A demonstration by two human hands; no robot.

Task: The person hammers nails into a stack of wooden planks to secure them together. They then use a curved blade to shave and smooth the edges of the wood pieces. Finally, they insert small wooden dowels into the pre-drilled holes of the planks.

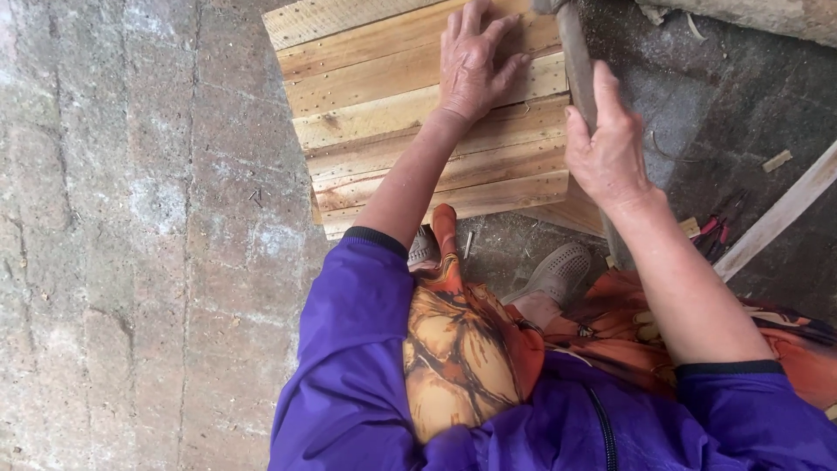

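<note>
A panel of pale wooden slats (384, 113) lies on the concrete floor, studded with small nail heads. My left hand (475, 61) rests flat on the slats near the panel's far right part, fingers spread. My right hand (606, 144) is closed around a wooden hammer handle (575, 61) just off the panel's right edge. The handle runs up and away to a grey metal head (547, 5), cut off by the top of the frame. My purple sleeves and orange patterned skirt fill the lower part of the view.
My grey perforated shoes (558, 272) stand just below the panel. Red-handled pliers (719, 228) lie on the dark floor at the right, beside a loose light wooden strip (780, 214). A rough grey concrete surface (131, 235) fills the left.
</note>
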